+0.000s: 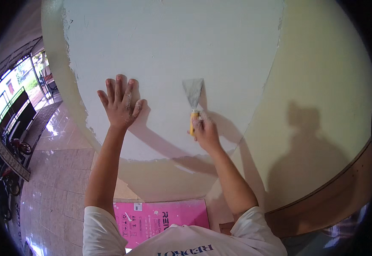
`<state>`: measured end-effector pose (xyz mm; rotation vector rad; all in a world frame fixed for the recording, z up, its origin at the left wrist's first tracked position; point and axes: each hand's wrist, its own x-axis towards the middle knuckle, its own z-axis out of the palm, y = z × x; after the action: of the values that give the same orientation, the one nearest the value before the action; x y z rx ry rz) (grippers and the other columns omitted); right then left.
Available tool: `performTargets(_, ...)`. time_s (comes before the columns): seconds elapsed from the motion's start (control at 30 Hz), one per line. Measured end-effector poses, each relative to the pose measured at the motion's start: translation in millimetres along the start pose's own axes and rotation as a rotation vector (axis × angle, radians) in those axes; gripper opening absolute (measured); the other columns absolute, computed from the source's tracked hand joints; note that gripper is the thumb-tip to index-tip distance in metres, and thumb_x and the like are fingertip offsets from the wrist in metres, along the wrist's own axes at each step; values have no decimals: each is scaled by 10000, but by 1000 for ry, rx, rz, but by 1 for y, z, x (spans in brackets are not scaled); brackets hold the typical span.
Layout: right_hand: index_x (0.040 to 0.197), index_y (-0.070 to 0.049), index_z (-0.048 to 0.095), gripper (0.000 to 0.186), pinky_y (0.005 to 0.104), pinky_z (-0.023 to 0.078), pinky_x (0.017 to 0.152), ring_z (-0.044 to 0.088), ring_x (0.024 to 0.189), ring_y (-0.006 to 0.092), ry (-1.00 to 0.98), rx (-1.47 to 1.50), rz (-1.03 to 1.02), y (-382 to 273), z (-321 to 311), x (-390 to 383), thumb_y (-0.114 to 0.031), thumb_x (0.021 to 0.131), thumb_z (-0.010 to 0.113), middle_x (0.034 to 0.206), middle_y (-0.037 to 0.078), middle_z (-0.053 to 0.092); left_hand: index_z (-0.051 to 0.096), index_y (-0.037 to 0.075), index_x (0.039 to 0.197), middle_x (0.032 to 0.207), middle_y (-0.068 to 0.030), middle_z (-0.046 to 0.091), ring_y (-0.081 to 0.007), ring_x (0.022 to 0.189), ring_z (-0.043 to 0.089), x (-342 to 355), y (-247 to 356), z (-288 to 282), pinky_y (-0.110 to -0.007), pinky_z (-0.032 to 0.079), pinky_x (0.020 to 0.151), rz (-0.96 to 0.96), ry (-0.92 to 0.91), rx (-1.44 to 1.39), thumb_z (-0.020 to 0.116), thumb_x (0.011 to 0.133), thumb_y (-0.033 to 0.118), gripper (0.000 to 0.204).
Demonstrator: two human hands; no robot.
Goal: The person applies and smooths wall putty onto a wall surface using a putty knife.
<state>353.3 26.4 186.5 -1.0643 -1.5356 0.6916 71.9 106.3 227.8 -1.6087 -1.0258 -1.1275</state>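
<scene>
My left hand [120,106] rests against a patch of white plaster [173,38] on the wall, fingers spread, with white dust on it. To its right, my right hand [205,132] grips the yellow handle of a putty knife [193,94], whose wide, whitish-smeared blade points up at the plaster. Whether the blade touches the surface is hard to tell. The patch has ragged edges on pale yellow paint [314,59].
Below lies a pink printed cardboard [194,213]. A brown wooden edge [314,196] runs along the lower right. At left are a tiled floor [62,170], motorbikes [13,183] and an opening with railings [17,89] onto daylight and greenery.
</scene>
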Motion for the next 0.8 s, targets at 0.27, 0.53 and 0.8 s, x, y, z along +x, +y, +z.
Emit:
performTargets(0.27,1090,-6,520,333,224,469,443,669,667,139,-29,18,-74,-62,11,32,-317,988,459,805,77,607,485,197,1371,1506,-113,314,-332,1441,119,-1,3,3,-545,-77,1120,-30,-13,-4,425,894,525,582)
performTargets(0.53,1060,20,537,365,259,475,438,637,550,128,15,135,-12,-2,43,-2,-331,973,491,672,102,647,463,128,1381,1507,-160,291,-360,1436,120,0,7,4,-537,-72,1122,-5,18,-7,480,869,472,616)
performTargets(0.8,1084,-18,505,344,222,449,454,650,697,113,-39,227,-68,-96,17,55,-344,997,437,819,68,591,499,116,1347,1504,-162,298,-362,1434,130,-3,2,1,-538,-64,1122,-7,16,-16,461,886,450,571)
